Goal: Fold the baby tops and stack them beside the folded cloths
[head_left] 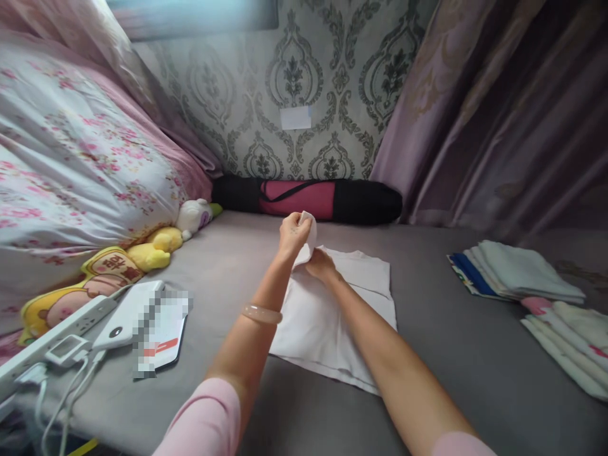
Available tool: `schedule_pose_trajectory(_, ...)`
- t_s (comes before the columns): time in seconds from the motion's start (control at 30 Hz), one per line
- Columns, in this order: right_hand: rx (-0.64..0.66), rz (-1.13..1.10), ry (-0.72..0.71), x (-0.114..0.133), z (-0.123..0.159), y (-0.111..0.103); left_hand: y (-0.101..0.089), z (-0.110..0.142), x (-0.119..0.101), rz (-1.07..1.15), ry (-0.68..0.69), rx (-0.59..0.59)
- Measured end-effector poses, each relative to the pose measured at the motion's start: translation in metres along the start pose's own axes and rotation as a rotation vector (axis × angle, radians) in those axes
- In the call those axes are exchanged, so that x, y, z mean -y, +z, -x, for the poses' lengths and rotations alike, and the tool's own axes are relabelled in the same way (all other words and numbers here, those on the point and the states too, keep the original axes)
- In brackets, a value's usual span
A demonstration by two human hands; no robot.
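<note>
A white cloth garment [323, 323], partly folded, lies on the grey bed sheet in front of me. My left hand [294, 233] pinches a raised corner of it and lifts that part above the rest. Just to the right and lower, my right hand [323, 265] is at the same lifted part, against the garment's far left edge. The fingers of the right hand are mostly hidden by the cloth and by the hand's own back, so its grip does not show clearly. A pale bangle [262, 314] circles my left wrist.
Folded cloths [522, 269] are stacked at the right, with more folded clothes [570, 335] nearer. A black and red long bag [304, 199] lies along the wall. At left are plush toys [152, 250], a power strip [90, 316], a white device [130, 310] and cables.
</note>
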State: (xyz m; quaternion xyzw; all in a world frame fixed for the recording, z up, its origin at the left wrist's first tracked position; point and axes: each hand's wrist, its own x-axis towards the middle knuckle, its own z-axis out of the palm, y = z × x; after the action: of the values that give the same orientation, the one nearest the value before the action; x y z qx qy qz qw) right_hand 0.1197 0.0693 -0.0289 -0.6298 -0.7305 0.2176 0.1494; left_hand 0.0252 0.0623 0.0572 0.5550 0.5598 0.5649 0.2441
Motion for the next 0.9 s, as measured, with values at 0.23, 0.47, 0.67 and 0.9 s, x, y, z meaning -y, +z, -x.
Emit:
schedule_pose_trajectory(0.23, -0.07, -0.85, 0.39, -0.065, 0.021, -0.038, 0.053, 0.026, 0.0, -0.01, 0.049, 0.169)
schedule_pose_trajectory(0.47, -0.023, -1.482, 0.614, -0.103, 0.035, -0.052, 0.041, 0.032, 0.058, -0.2, -0.157, 0.035)
schedule_pose_trajectory(0.67, -0.159, -1.354, 0.54, -0.1, 0.035, -0.043, 0.022, 0.036, 0.109, -0.373, -0.224, 0.016)
schedule_pose_trajectory(0.9, -0.413, -0.675, 0.453, -0.119, 0.036, -0.042, 0.028, 0.043, 0.121, -0.37, -0.118, 0.19)
